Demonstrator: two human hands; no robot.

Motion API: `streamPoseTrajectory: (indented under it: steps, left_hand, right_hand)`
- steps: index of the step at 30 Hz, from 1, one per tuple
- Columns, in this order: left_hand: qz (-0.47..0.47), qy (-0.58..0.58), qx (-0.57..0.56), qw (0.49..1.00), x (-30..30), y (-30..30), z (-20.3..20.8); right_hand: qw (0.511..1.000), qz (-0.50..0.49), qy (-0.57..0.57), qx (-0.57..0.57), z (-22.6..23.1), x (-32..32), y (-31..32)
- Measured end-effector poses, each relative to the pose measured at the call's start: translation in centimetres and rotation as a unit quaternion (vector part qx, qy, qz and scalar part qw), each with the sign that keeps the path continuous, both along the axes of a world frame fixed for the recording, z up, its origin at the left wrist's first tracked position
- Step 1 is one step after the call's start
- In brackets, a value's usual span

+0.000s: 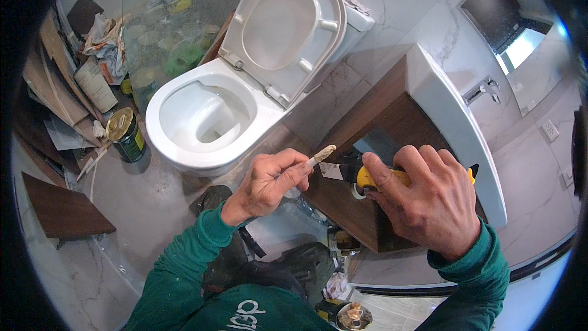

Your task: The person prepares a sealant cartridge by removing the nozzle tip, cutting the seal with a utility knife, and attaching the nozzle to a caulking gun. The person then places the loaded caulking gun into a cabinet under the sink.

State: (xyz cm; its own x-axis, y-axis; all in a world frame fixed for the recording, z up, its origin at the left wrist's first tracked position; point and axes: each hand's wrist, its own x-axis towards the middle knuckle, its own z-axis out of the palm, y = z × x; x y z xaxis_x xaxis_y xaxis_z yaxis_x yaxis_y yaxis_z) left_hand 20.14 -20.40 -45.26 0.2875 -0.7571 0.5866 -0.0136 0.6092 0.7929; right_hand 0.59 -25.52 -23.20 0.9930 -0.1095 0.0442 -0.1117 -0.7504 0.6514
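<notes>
My left hand (269, 182) is closed, pinching a small pale nozzle-like piece (322, 154) between thumb and fingers. Its upper tip is crusted with a beige, dried-looking material. My right hand (432, 193) wraps around a yellow and black utility knife (365, 179). The wide, stained blade (331, 171) points left, close to the pale piece; from this angle I cannot tell whether they touch. Both hands are in front of a brown wooden vanity cabinet (380, 107), whose open compartment lies partly behind the knife and right hand.
A white toilet (168, 147) with raised lid stands ahead to the left. Beside it are a tin can (127, 138), a brown board (67, 205) and piled wood scraps (58, 95). A white basin (444, 86) with a chrome faucet (487, 91) tops the cabinet. Another tin (352, 317) is near me.
</notes>
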Motion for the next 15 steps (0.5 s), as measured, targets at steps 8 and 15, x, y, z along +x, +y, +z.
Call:
streamPoseTrajectory:
  steps: [8, 15]
  left_hand:
    - [0.004, -0.002, 0.006, 1.000, -0.01, 0.21, 0.10]
    - [0.006, -0.013, 0.010, 1.000, 0.03, 0.28, 0.13]
  right_hand:
    - [1.000, -0.011, 0.013, -0.012, 0.11, -0.17, 0.34]
    - [1.000, 0.005, -0.004, -0.012, 0.25, 0.06, 0.68]
